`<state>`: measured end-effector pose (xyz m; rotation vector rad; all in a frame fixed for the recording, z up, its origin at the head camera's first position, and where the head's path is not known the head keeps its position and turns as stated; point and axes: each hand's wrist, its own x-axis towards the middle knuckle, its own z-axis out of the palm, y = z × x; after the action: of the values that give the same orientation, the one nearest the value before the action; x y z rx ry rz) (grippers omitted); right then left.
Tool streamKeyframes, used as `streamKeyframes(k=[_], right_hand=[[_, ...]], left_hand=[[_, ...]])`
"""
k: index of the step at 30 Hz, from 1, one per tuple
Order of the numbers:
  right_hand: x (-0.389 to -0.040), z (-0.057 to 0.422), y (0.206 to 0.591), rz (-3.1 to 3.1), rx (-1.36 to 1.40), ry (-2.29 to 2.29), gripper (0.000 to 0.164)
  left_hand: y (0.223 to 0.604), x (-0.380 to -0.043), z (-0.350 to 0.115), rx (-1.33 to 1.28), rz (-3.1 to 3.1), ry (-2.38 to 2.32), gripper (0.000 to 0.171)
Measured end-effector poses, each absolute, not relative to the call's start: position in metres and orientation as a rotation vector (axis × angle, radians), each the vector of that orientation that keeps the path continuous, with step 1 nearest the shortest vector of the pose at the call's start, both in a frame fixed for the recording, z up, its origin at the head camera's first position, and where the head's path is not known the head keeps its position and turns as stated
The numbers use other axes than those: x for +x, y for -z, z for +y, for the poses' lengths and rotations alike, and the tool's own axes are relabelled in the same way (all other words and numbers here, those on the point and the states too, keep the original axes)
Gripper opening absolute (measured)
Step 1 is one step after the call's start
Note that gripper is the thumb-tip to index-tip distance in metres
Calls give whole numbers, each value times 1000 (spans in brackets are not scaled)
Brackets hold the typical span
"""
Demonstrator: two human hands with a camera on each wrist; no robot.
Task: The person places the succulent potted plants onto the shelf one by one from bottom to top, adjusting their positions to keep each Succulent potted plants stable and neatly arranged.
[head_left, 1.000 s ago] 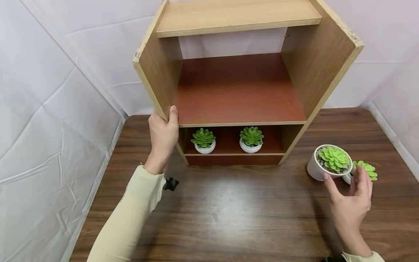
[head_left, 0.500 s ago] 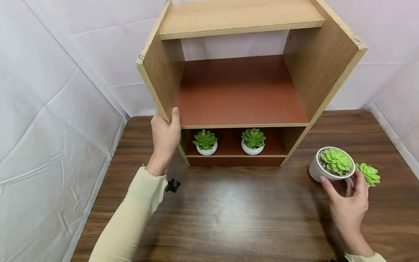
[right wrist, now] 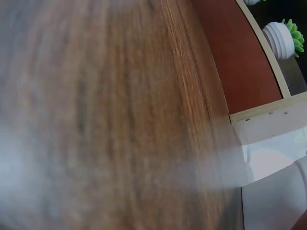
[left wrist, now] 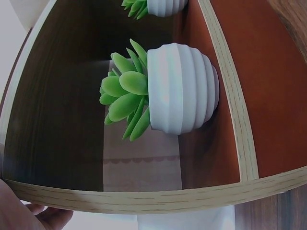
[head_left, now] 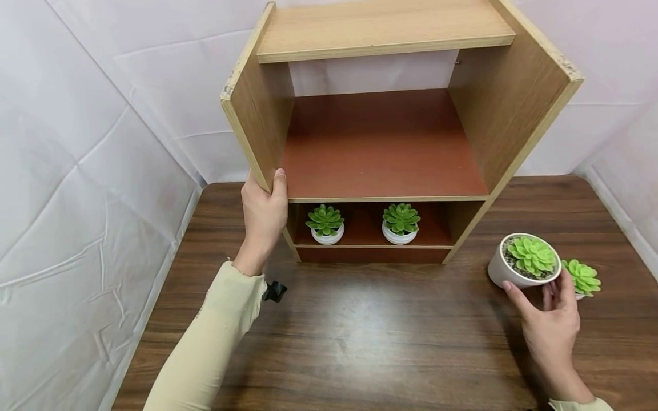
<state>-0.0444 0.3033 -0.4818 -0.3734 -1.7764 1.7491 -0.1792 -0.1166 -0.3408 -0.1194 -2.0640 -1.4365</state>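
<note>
In the head view my left hand (head_left: 264, 211) grips the left side panel of a wooden shelf unit (head_left: 385, 198), thumb on the inner face. My left fingers (left wrist: 56, 218) show past the panel edge in the left wrist view. To the right, my right hand (head_left: 552, 325) holds a large potted succulent (head_left: 529, 260) in a smooth white pot, thumb at its front and fingers at its right side. Its pot wall (right wrist: 271, 203) fills the lower right corner of the right wrist view. A smaller potted succulent (head_left: 583, 278) stands behind my right fingers, partly hidden.
Two small succulents, a left one (head_left: 326, 224) and a right one (head_left: 401, 224), stand in ribbed white pots on the lower shelf. A red-brown middle shelf (head_left: 385, 148) lies above them. White sheeting (head_left: 77, 188) surrounds the dark wooden table (head_left: 360, 342).
My right fingers have come in from the small succulent's side to the large pot and hold it. My left hand keeps its grip on the shelf panel. The head view has shifted slightly.
</note>
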Motion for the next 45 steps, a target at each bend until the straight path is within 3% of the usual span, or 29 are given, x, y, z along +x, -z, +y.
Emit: streamKeyframes(k=[19, 30, 45], right_hand=[[-55, 300, 479, -1722, -259, -1828, 79], [-57, 311, 489, -1929, -476, -1632, 93], [-57, 314, 489, -2038, -381, -1577, 83]], left_hand=[[340, -180, -117, -132, -2055, 1432, 19], [343, -180, -117, -130, -2057, 1443, 20], [342, -179, -116, -125, -2059, 1433, 20]])
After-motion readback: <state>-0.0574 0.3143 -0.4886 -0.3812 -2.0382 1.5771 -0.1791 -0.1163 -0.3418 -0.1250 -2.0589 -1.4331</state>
